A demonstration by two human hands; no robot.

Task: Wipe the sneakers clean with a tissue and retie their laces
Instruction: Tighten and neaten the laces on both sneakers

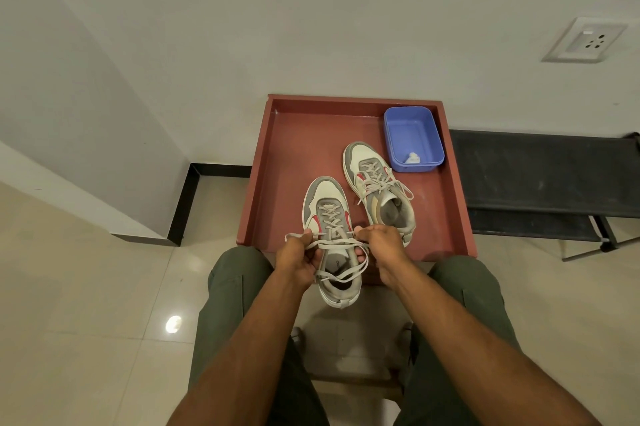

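Sneakers — grey, white and red — sit on a reddish-brown tray-like worktop with raised edges, seen from the head camera. The near sneaker has its heel overhanging the front edge, between the person's knees. Its laces are stretched across the shoe's opening: the left hand pinches one lace end at the shoe's left side, and the right hand grips the other at its right side. The far sneaker stands just beyond the right hand, laces loose. Beside its toe is a blue plastic tub holding a crumpled tissue. Around are a tiled floor, white walls — one with a wall socket — and a black bench to the right.
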